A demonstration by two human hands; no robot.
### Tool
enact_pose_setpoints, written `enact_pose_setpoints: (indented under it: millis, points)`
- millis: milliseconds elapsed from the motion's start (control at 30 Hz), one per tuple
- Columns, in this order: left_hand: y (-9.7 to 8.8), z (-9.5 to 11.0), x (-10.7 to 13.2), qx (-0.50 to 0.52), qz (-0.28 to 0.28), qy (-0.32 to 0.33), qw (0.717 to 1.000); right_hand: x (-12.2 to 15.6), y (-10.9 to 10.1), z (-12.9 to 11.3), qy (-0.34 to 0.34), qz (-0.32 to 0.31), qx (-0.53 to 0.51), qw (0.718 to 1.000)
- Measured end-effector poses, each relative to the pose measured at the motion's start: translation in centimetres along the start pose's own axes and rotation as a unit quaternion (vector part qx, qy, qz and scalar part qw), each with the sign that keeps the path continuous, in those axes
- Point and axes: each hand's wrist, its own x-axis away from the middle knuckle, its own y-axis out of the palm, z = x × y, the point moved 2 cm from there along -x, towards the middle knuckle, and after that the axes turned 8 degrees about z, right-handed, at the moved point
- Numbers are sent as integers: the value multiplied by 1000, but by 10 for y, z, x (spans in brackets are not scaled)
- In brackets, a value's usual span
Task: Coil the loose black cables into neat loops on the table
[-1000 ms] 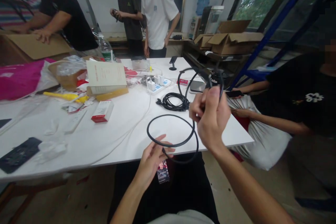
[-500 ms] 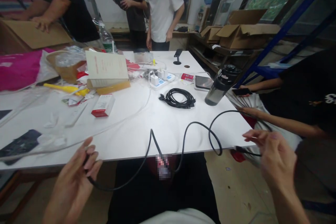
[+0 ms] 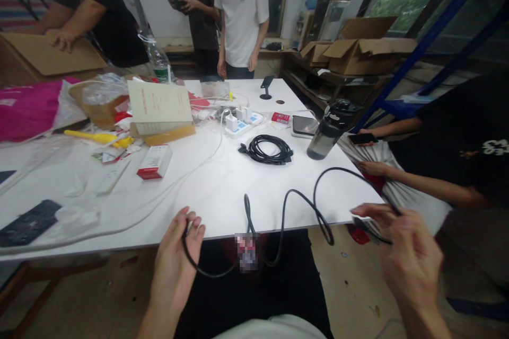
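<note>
A long black cable (image 3: 284, 217) runs in loose loops between my two hands, over the near table edge and my lap. My left hand (image 3: 178, 254) is closed on one part of it, fingers curled with the palm turned inward. Toward the right, my right hand (image 3: 409, 254) pinches the cable close to an end with a plug (image 3: 368, 228). Farther in on the white table (image 3: 214, 190) lies a coiled black cable (image 3: 270, 149), apart from both hands.
A tilted black bottle (image 3: 332, 130), a phone (image 3: 305, 126) and a power strip (image 3: 242, 126) stand beyond the coil. Leftward are a red-and-white box (image 3: 155, 161), an open booklet (image 3: 159, 106) and a yellow tool (image 3: 95, 137). A seated person (image 3: 457, 137) is at the right; others stand behind.
My left hand has moved right, toward the middle, with the cable in it, so the slack hangs closer together. My right hand has shifted slightly left and still holds the cable.
</note>
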Motion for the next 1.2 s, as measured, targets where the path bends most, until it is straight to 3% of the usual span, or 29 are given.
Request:
enact_pose_setpoints:
  millis: [100, 167, 233, 367, 467, 600, 733, 867, 967, 1067, 1200]
  points:
    - [29, -40, 1, -17, -35, -14, 999, 31, 52, -21, -81, -196, -39, 977]
    - [50, -58, -3, -25, -78, -15, 997, 54, 91, -35, -140, -296, -63, 943]
    - [69, -68, -11, -37, -100, -14, 994, 74, 125, -43, -213, -370, -18, 904]
    - [85, -72, -39, -74, -86, -3, 994, 98, 170, -39, -329, -434, 141, 827]
    - [84, -67, -62, -108, -122, 19, 986, 96, 181, -26, -375, -429, 188, 800]
    - [75, -56, -82, -198, -203, 125, 951, 76, 184, -10, -394, -407, 188, 802]
    - [67, -47, -81, -323, -200, 290, 878, 58, 180, -4, -393, -391, 125, 823]
    - [67, -47, -73, -422, -204, 372, 801, 53, 176, -1, -354, -368, 84, 856]
    - [70, -47, -67, -434, -224, 432, 758, 55, 177, 1, -329, -371, 83, 865]
    - [72, -44, -59, -418, -231, 479, 737, 56, 179, 2, -296, -367, 84, 878]
    - [71, -33, -46, -379, -189, 530, 735, 55, 179, 4, -240, -339, 62, 908]
